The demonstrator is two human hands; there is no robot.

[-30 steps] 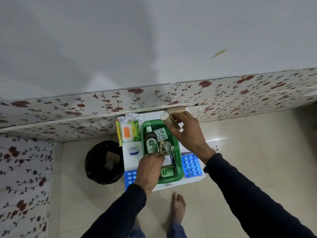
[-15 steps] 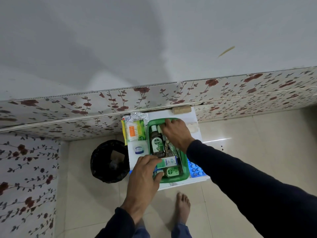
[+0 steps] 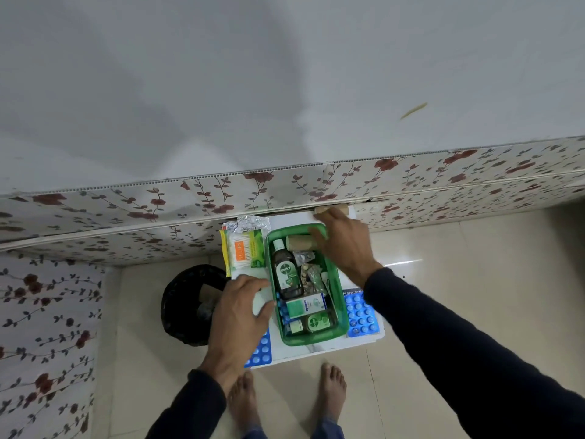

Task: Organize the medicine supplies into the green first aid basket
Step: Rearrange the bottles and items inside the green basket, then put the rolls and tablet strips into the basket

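The green basket (image 3: 306, 339) stands on a small white table (image 3: 294, 351). It holds a brown Dettol bottle (image 3: 286, 274), a tan bandage roll (image 3: 299, 241), a green and white box (image 3: 305, 307), blister strips and small green containers. My right hand (image 3: 343, 245) reaches over the basket's far right corner, fingers stretched out and touching a second tan roll (image 3: 320, 210) by the wall. My left hand (image 3: 239, 315) lies spread on the table just left of the basket, with nothing seen in it. It hides the small jar that stood there.
A pack of cotton swabs (image 3: 243, 251) and a foil strip (image 3: 251, 221) lie left of the basket at the back. Blue blister packs lie at the right (image 3: 362, 315) and front left (image 3: 258, 350). A black bin (image 3: 186, 299) stands left of the table. My bare feet are below it.
My right hand set the roll it held into the basket and moved back to the second roll by the wall. My left hand left the basket and moved left onto the table.
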